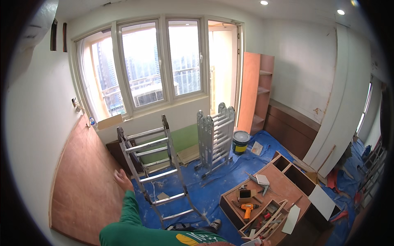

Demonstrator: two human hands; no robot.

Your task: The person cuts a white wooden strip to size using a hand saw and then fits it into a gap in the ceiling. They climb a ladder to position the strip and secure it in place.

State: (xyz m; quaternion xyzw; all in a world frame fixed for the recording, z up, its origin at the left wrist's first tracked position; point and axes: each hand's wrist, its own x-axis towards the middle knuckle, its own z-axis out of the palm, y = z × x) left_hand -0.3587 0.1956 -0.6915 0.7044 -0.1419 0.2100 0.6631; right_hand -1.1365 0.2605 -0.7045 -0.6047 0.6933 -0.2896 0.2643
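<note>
My left hand (122,178), fingers apart, reaches toward the tall plywood panel (80,186) leaning on the left wall; I cannot tell if it touches. Just right of it stands an aluminum ladder (159,183). My right hand (264,242) is at the bottom edge, closed on a pale object, mostly cut off. Above it, a wooden cabinet frame (275,176) lying on blue sheeting bears an orange drill (248,210), an open box (245,194), a wooden tray of tools (269,213) and loose white boards (321,201).
A folded ladder (213,139) stands upright near the middle, beside a bucket (240,145). A tall open shelf unit (262,94) is by the doorway. Blue sheeting (205,188) covers the floor. Windows (141,61) line the back wall. More ladders (369,164) stand at far right.
</note>
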